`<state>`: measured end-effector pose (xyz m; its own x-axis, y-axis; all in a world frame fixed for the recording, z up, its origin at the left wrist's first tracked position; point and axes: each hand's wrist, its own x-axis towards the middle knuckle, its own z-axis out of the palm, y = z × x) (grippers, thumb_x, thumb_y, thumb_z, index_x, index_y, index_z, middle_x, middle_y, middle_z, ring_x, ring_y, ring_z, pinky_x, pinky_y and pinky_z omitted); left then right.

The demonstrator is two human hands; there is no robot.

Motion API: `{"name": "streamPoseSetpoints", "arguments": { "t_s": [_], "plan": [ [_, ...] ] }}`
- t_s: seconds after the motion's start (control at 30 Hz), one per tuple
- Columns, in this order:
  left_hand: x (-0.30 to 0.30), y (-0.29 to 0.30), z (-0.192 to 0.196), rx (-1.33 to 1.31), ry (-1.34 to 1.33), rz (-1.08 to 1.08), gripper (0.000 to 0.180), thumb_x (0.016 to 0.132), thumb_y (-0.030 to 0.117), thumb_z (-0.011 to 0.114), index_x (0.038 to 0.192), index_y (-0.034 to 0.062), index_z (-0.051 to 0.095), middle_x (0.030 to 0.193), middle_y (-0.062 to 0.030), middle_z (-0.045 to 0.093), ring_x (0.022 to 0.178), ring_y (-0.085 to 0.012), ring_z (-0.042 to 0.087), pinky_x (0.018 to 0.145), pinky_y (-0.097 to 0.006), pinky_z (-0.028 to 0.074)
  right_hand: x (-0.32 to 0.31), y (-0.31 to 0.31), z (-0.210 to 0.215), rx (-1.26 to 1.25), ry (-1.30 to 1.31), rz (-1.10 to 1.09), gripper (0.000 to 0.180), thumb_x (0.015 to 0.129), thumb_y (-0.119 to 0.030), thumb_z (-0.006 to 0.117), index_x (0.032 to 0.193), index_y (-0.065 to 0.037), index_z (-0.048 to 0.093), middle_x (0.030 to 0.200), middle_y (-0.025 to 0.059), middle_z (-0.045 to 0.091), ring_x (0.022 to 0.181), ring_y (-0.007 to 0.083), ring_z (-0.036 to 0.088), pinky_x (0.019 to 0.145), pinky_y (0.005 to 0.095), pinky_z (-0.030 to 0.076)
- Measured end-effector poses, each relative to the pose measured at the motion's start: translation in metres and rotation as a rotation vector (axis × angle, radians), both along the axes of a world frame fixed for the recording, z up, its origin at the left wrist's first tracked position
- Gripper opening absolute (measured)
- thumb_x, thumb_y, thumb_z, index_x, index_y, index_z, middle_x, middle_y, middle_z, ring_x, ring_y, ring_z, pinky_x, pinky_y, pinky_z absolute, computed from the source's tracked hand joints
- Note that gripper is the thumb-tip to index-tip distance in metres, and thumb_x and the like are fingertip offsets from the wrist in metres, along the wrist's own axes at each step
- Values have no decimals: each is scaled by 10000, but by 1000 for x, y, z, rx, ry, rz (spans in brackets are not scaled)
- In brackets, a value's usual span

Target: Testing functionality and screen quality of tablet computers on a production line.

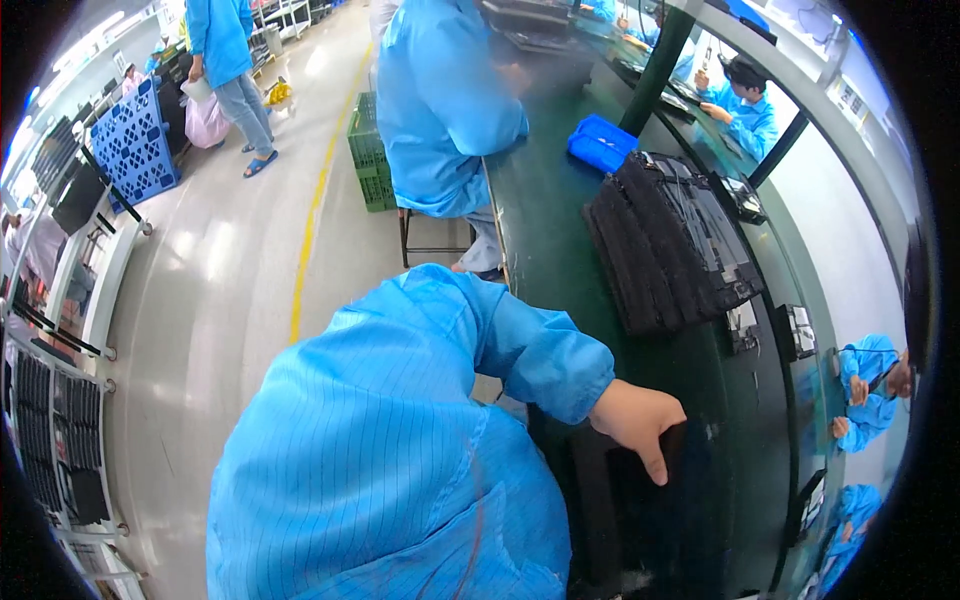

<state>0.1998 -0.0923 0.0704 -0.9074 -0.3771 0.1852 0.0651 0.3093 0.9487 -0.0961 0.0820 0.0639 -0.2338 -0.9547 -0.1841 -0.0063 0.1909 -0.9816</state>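
My left hand (638, 425) reaches over the green bench from a blue striped sleeve. Its fingers curl down at a dark edge and the thumb points toward the lower side, gripping what looks like a black tray (600, 500). The fingertips are hidden, and the tray's inside is too dark to make out. Farther along the bench lies a stack of black foam trays (650, 250) with thin dark and metallic parts on top. My right hand is out of view.
A blue bin (602, 143) sits beyond the stack. A co-worker in a blue smock (440, 110) sits at the bench, by a green crate (370, 150). Small devices (797, 332) line the far side. Racks of black trays (60, 430) stand across the aisle.
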Motion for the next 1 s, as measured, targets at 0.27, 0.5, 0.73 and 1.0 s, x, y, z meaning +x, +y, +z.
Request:
{"name": "streamPoseSetpoints", "arguments": {
  "t_s": [0.27,0.5,0.73,1.0],
  "plan": [
    [-9,-24,-28,1031,-93,112,358,749,-22,616,1090,17,516,1057,-127,585,1002,-250,550,837,-388,468,7,1,-31,-295,-231,-375,429,764,-180,605,1136,11,507,912,147,592,844,232,552,708,331,456],
    [-17,-41,-51,1034,-279,150,338,754,46,644,1067,0,527,1071,-154,568,969,-270,554,776,-403,494,2,8,-57,-159,55,-579,247,820,-106,568,1001,62,567,865,153,608,706,216,584,612,308,480],
    [-19,-53,-40,567,-547,31,387,774,202,657,1075,-8,535,1029,-145,591,920,-276,575,735,-372,517,2,22,-50,40,255,-422,205,825,-107,564,939,58,603,862,158,622,740,235,594,653,310,501],
    [-52,-51,-47,-1013,-537,-99,435,831,426,467,757,35,643,816,-117,623,661,-230,612,562,-398,488,-17,20,-55,-613,466,104,232,813,-148,590,940,45,612,859,134,628,725,202,582,639,272,482]
  ]
}}
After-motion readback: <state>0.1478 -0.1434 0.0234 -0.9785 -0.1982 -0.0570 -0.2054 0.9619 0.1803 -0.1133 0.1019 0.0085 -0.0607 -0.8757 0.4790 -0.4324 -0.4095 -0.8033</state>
